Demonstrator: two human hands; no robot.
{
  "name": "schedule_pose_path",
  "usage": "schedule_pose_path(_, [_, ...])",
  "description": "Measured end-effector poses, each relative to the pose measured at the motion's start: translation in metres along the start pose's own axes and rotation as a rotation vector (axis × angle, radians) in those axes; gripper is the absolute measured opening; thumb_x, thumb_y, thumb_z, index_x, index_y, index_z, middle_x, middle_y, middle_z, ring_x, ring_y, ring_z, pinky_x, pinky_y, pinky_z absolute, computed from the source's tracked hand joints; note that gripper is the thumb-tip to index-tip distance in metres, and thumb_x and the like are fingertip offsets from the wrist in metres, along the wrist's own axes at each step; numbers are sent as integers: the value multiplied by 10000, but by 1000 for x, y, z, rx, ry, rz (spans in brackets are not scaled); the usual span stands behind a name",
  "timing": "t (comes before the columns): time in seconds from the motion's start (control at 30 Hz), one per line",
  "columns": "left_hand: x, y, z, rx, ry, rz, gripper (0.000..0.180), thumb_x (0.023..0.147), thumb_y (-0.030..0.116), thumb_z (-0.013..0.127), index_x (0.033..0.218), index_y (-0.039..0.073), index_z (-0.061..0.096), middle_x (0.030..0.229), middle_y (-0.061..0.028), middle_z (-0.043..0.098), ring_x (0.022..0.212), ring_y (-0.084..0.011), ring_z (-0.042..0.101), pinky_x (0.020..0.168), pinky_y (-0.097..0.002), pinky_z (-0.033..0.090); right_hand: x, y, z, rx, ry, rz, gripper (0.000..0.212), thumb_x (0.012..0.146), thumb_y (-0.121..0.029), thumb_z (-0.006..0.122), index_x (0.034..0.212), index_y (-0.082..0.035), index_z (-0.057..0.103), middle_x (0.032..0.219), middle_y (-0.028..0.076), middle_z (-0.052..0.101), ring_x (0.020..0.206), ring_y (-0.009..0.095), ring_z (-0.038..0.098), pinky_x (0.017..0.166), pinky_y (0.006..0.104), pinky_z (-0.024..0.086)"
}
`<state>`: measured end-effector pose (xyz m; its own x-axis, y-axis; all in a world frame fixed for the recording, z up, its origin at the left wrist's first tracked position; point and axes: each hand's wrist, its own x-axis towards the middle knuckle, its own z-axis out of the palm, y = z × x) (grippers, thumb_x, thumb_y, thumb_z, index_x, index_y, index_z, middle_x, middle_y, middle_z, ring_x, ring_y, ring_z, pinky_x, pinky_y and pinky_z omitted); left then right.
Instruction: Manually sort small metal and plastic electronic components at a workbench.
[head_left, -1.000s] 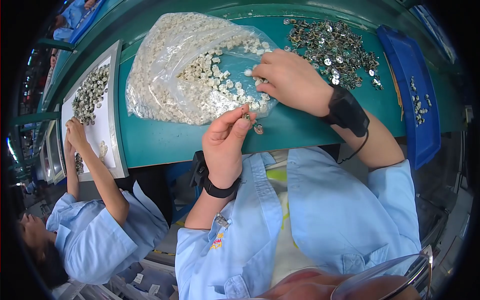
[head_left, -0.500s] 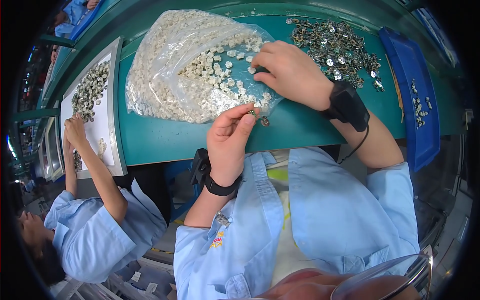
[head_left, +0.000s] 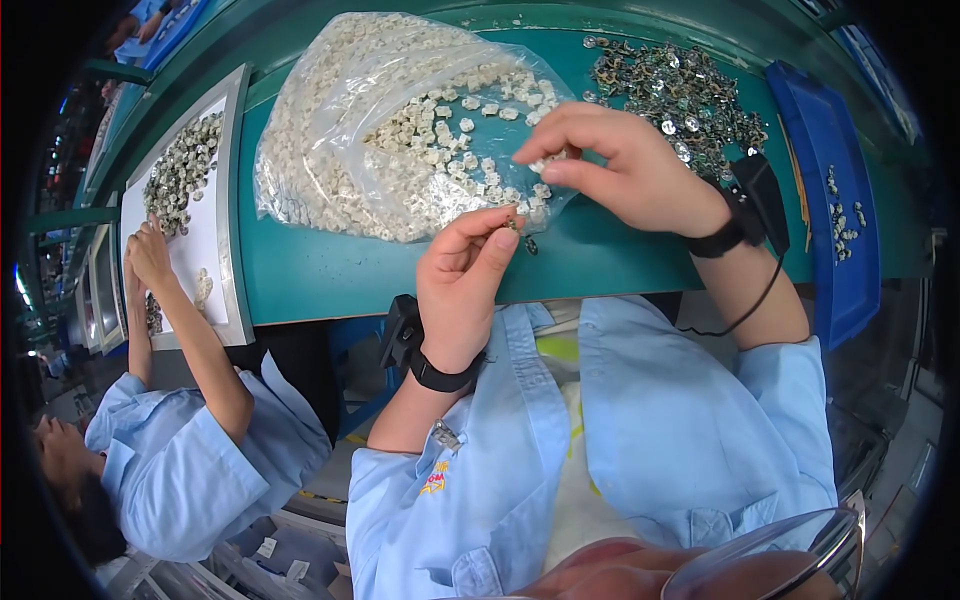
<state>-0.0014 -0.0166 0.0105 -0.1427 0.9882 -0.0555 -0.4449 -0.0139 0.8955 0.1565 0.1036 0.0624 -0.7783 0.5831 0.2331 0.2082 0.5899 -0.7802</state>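
Observation:
My left hand [head_left: 462, 275] pinches a small metal part [head_left: 531, 244] between thumb and forefinger, just in front of the plastic bag. The part's dark end hangs below the fingertips; the rest is hidden. My right hand [head_left: 635, 175] is curled above the bag's right edge, thumb and fingers closed on a small white plastic piece [head_left: 541, 163]. Many more such white pieces [head_left: 435, 125] lie in the mouth of the large clear bag [head_left: 320, 130], which is bulky and full at its left side.
A heap of small metal parts [head_left: 680, 100] covers the far right of the green table [head_left: 330, 280]. At the right edge stands a blue tray [head_left: 835, 285] with several assembled pieces. On the left, a co-worker's hands [head_left: 148, 258] work over a white metal-framed tray [head_left: 215, 235].
My right hand has moved right and toward me, with the white piece between its fingers. The left hand is nearly still; the metal part in it has turned.

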Motion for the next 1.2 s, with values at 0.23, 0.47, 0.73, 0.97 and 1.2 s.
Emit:
schedule_pose_path(0.23, [8,-11,26,-33,-72,9,210,817,4,560,1025,-5,536,961,-79,589,889,-106,548,795,-219,425,-44,1,-5,419,184,93,206,792,-5,539,997,-3,565,888,82,562,828,156,521,720,262,415])
schedule_pose_path(0.47, [14,-31,70,-63,-144,16,193,806,-19,563,996,-7,532,954,-92,591,883,-124,558,803,-235,435,-94,18,-30,251,180,29,226,798,26,518,1023,13,532,926,69,549,845,123,524,742,236,416])
schedule_pose_path(0.73, [18,-46,111,-44,-175,-41,175,807,-20,560,979,-10,530,951,-97,592,886,-132,561,809,-241,437,-124,31,-39,645,336,196,157,839,1,479,989,19,522,969,75,545,846,122,544,771,238,430])
schedule_pose_path(0.97, [22,-56,131,-46,-157,-15,169,808,-26,555,974,-9,529,951,-98,588,882,-136,562,805,-244,440,-136,36,-61,511,382,149,178,806,16,531,984,16,521,961,92,539,876,137,527,774,253,422])
schedule_pose_path(1.2, [26,-66,144,-47,-175,32,162,795,-46,563,953,-9,547,981,-100,558,874,-135,556,787,-236,444,-141,45,-65,556,284,25,229,738,63,583,956,8,540,930,106,532,876,171,511,760,275,410])
